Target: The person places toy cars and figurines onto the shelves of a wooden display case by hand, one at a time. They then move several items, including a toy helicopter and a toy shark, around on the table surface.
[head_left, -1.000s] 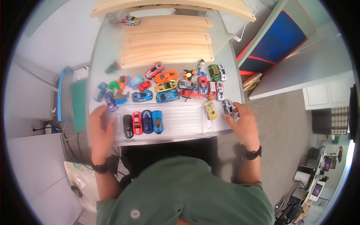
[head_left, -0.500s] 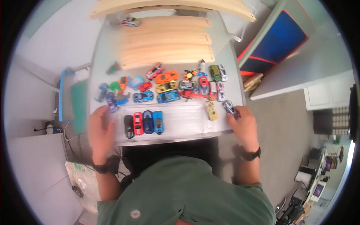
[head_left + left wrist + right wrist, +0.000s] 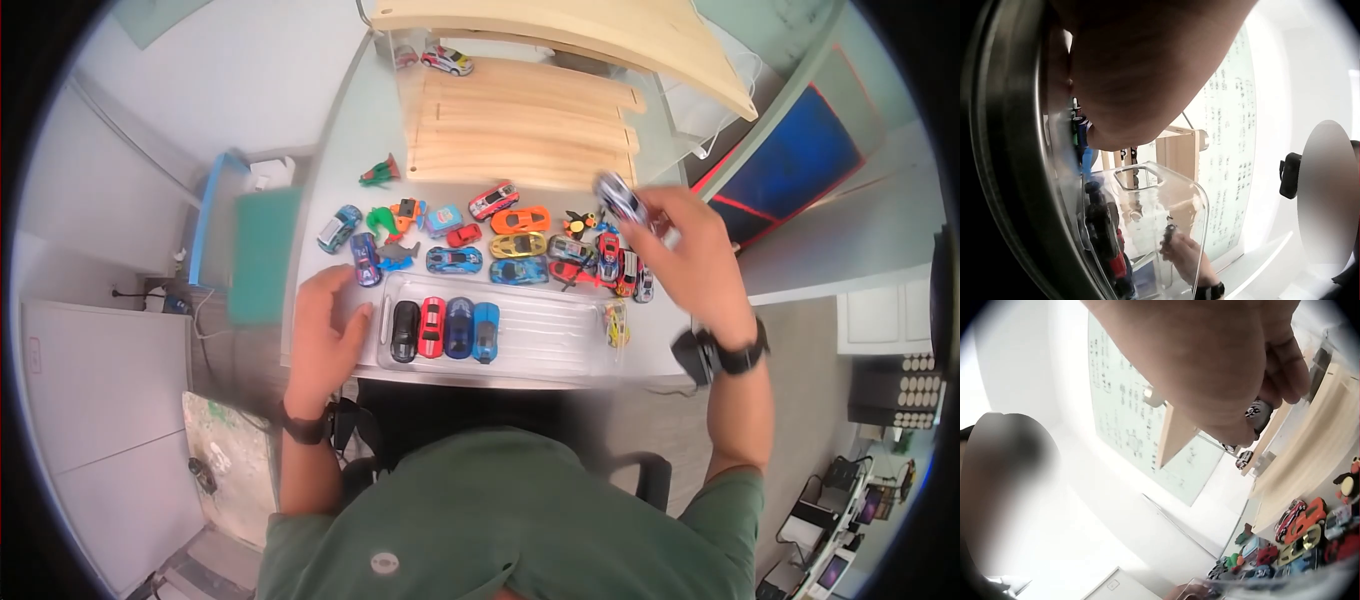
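My right hand [image 3: 697, 262] pinches a silver-and-black toy car [image 3: 620, 198] between thumb and fingers, held up over the right side of the table. The right wrist view shows part of that toy car [image 3: 1259, 415] beyond the palm. My left hand [image 3: 325, 335] lies at the left end of a clear plastic tray [image 3: 560, 350], fingers extended and nothing in its grasp. Inside the tray's left half stand a black car [image 3: 405, 332], a red car [image 3: 431, 328], a dark blue car [image 3: 459, 328] and a light blue car [image 3: 486, 333], side by side.
Several toy cars crowd the table behind the tray, among them an orange car [image 3: 520, 220] and a red car [image 3: 464, 236]. A yellow car [image 3: 616, 325] sits by the tray's right end. Farther back is a wooden slatted board [image 3: 520, 120] below a raised wooden shelf [image 3: 570, 40].
My right hand has lifted the silver-and-black car off the table's right side and carried it up and away from me. The left hand stays by the tray. The head view has shifted.
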A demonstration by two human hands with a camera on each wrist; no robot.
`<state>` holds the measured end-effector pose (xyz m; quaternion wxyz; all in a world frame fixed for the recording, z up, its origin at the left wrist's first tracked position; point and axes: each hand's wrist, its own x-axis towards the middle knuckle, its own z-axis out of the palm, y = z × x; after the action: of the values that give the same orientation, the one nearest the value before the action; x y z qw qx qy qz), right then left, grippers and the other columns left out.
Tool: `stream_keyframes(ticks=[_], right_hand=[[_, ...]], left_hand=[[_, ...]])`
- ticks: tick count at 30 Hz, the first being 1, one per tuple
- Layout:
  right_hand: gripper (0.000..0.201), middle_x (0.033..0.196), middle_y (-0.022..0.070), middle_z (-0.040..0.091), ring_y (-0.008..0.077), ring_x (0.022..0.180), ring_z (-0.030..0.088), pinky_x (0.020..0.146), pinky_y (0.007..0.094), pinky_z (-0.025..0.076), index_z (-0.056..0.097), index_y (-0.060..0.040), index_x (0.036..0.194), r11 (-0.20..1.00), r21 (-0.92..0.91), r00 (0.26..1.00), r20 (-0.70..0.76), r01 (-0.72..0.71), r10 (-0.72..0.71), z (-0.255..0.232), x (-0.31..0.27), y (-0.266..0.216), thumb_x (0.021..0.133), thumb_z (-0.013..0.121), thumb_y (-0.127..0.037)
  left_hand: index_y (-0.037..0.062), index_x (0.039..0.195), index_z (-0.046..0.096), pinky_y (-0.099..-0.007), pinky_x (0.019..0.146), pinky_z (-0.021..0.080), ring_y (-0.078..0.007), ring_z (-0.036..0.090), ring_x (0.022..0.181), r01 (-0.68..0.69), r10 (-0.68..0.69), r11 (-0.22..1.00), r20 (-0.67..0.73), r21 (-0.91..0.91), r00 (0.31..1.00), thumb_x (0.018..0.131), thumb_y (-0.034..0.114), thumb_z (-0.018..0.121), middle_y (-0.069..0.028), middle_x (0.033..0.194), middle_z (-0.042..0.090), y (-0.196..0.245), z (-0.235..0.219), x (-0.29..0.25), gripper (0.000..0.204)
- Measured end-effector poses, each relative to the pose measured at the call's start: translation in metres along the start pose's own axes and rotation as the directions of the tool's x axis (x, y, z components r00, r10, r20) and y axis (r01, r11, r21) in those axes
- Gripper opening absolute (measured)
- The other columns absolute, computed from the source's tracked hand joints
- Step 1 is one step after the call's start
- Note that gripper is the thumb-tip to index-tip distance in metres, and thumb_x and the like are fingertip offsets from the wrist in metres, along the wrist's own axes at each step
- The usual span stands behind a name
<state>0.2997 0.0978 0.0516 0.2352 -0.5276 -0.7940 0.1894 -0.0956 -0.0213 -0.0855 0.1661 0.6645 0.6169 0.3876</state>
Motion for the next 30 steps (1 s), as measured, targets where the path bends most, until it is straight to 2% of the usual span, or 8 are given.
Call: stream_keyframes(ticks=[3,5,6,8,12,17,26,30], right_hand=[[0.036,0.101,0.0185,0.072,0.0314,0.089,0.069,0.079,0.0396,0.055,0.074,0.0002,0.118,0.998,-0.056,0.999,0.006,0.038,-0.038,0.019,0.063,0.000,0.095,0.077,-0.027],[0.041,0.101,0.0199,0.074,0.0353,0.091,0.070,0.082,0.0423,0.055,0.075,0.0007,0.116,0.999,-0.043,0.999,0.046,-0.016,0.018,0.030,0.101,0.001,0.095,0.074,-0.035],[0.041,0.101,0.0199,0.074,0.0353,0.091,0.070,0.082,0.0423,0.055,0.075,0.0007,0.116,0.999,-0.043,0.999,0.046,-0.013,0.015,0.037,0.118,0.007,0.095,0.074,-0.035],[0.041,0.092,0.0135,0.071,0.0266,0.082,0.066,0.076,0.0383,0.053,0.073,0.0002,0.114,0.981,-0.148,0.991,-0.012,0.129,-0.133,0.049,0.148,0.016,0.097,0.074,-0.037],[0.044,0.096,0.0154,0.074,0.0312,0.087,0.069,0.079,0.0408,0.054,0.073,-0.0004,0.114,0.975,-0.210,0.996,0.064,0.072,-0.059,0.058,0.183,0.010,0.097,0.072,-0.041],[0.046,0.097,0.0174,0.074,0.0325,0.090,0.071,0.081,0.0409,0.054,0.074,0.0001,0.114,0.958,-0.276,0.997,0.028,0.072,-0.066,0.076,0.206,0.014,0.098,0.069,-0.043],[0.047,0.091,0.0179,0.075,0.0316,0.084,0.072,0.080,0.0413,0.055,0.074,0.0011,0.111,0.943,-0.324,0.995,0.074,0.083,-0.062,0.087,0.224,0.014,0.100,0.066,-0.044],[0.047,0.094,0.0183,0.076,0.0316,0.088,0.073,0.082,0.0415,0.056,0.074,0.0011,0.113,0.945,-0.321,0.995,0.083,0.071,-0.046,0.090,0.226,0.011,0.100,0.067,-0.044]], left_hand=[[0.0028,0.139,0.060,-0.0405,0.112,0.048,-0.0326,0.060,0.129,-0.010,0.009,0.999,0.028,0.031,1.000,0.088,-0.005,0.075,-0.0171,0.138,0.061,-0.005,-0.002,-0.001,0.054],[0.0029,0.138,0.060,-0.0410,0.112,0.048,-0.0332,0.060,0.129,-0.008,0.007,1.000,0.028,0.029,1.000,0.087,-0.004,0.075,-0.0176,0.138,0.062,-0.003,-0.003,-0.001,0.053],[0.0030,0.137,0.060,-0.0415,0.112,0.048,-0.0338,0.060,0.130,-0.005,0.004,1.000,0.032,0.027,0.999,0.087,-0.004,0.075,-0.0180,0.138,0.062,-0.002,-0.003,0.000,0.052],[0.0032,0.136,0.061,-0.0423,0.112,0.047,-0.0348,0.060,0.130,-0.015,0.014,0.999,0.035,0.029,0.999,0.087,-0.003,0.076,-0.0185,0.139,0.062,-0.001,-0.004,0.001,0.052],[0.0038,0.136,0.061,-0.0445,0.113,0.046,-0.0377,0.059,0.131,-0.024,0.023,0.999,0.058,0.025,0.998,0.085,-0.003,0.077,-0.0195,0.140,0.062,0.000,-0.005,0.003,0.053],[0.0044,0.135,0.062,-0.0446,0.113,0.046,-0.0379,0.059,0.132,-0.013,0.012,1.000,0.063,0.016,0.998,0.085,-0.003,0.076,-0.0197,0.140,0.062,0.003,-0.006,0.005,0.052],[0.0047,0.133,0.064,-0.0445,0.112,0.047,-0.0381,0.059,0.131,-0.020,0.018,0.999,0.068,0.033,0.998,0.085,-0.003,0.075,-0.0197,0.140,0.062,0.003,-0.005,0.006,0.050],[0.0046,0.133,0.064,-0.0444,0.111,0.047,-0.0379,0.060,0.130,-0.023,0.021,0.999,0.070,0.037,0.997,0.085,-0.003,0.075,-0.0194,0.140,0.063,0.003,-0.006,0.006,0.050]])
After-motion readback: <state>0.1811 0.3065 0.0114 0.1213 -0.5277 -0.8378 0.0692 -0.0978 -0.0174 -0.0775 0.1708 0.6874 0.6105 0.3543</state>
